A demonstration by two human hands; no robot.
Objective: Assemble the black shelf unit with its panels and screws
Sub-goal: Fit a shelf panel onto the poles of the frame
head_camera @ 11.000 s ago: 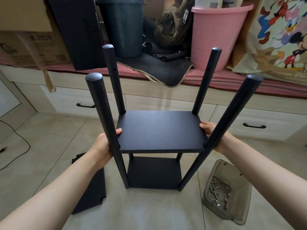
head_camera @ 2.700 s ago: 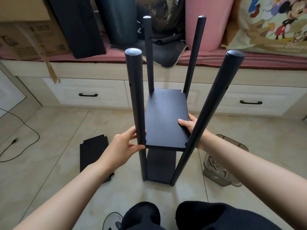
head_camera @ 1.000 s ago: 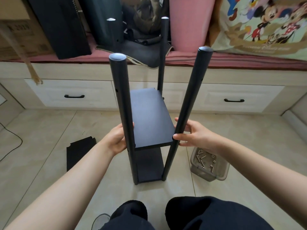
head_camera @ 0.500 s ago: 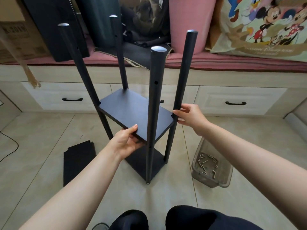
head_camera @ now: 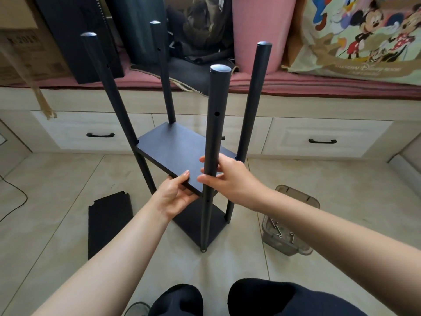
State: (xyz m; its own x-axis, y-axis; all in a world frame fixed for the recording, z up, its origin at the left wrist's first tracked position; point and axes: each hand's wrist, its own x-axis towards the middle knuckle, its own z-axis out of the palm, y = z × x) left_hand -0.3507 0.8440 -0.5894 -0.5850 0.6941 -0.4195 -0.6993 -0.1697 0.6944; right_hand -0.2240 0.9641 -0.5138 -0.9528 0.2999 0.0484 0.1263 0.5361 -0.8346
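**Half-built black shelf unit stands on a tiled floor**

The floor (head_camera: 57, 201) is glossy beige tile, running back to a low cream cabinet with black drawer handles (head_camera: 100, 135), topped by a pink cushion. On it sit a pink bucket (head_camera: 255, 23), a dark bin (head_camera: 136, 26), a cardboard box (head_camera: 20, 42) and a cartoon-printed bag (head_camera: 355, 37).

The shelf unit (head_camera: 182, 153) stands upright on the tiles, corner toward the camera: four round matte posts with drilled holes and two flat panels fitted. The left hand (head_camera: 175, 195) grips the upper panel's near edge, thumb on top. The right hand (head_camera: 230, 179) wraps the nearest post (head_camera: 215, 133). A loose notched panel (head_camera: 109, 224) lies flat to the left; a clear plastic tub of screws (head_camera: 284, 229) sits on the right.
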